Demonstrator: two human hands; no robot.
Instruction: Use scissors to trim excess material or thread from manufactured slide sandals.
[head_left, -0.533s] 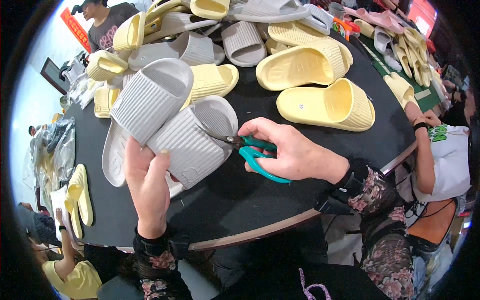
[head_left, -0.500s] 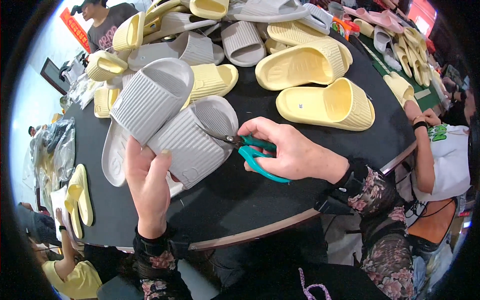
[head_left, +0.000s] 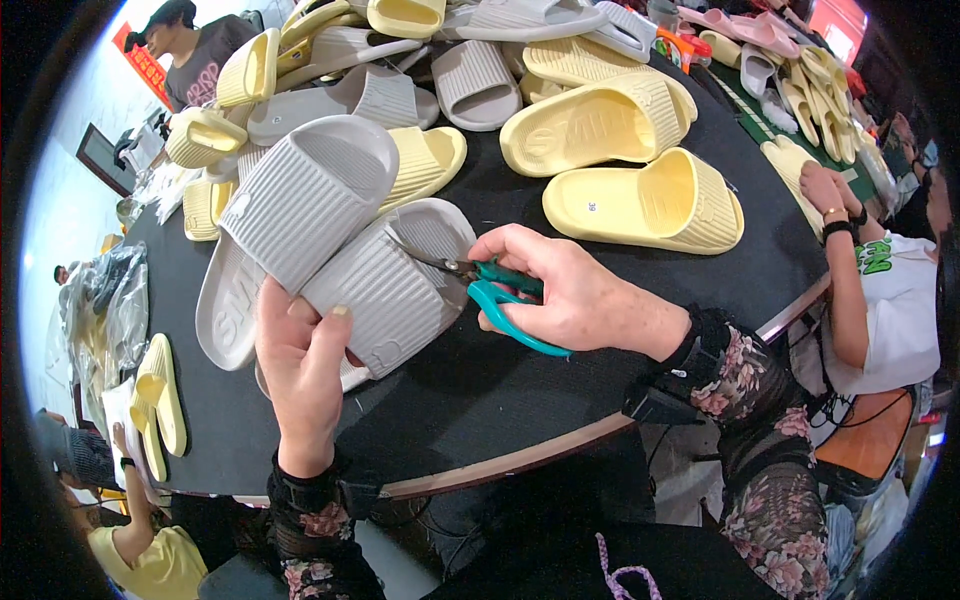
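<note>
Left hand (head_left: 302,385) fingers closed on a pair of grey slides, thumb on the strap of the right-hand slide (head_left: 378,295), other fingers partly lost under that strap; left-hand slide (head_left: 305,205) leans against it. Right hand (head_left: 585,300) fingers wrapped round teal-handled scissors (head_left: 515,328), some fingers hidden by the handle. Blades point left at the toe opening of the right-hand slide; can't tell if the tips touch. That slide's heel is mostly hidden behind the left hand. Pair is near the middle of the table (head_left: 540,410), left of the scissors. Bare black top below the scissors and on to the right; pale front edge (head_left: 530,456) runs just below, near both wrists. Two yellow slides (head_left: 640,205) lie beyond the right hand, gap between. Behind the grey pair, a mixed slide pile (head_left: 480,85) overlaps itself, cut off by the top of the view. Co-workers at both sides partly cut off; clear plastic bags (head_left: 105,300) at far left, contents hard to make out.
</note>
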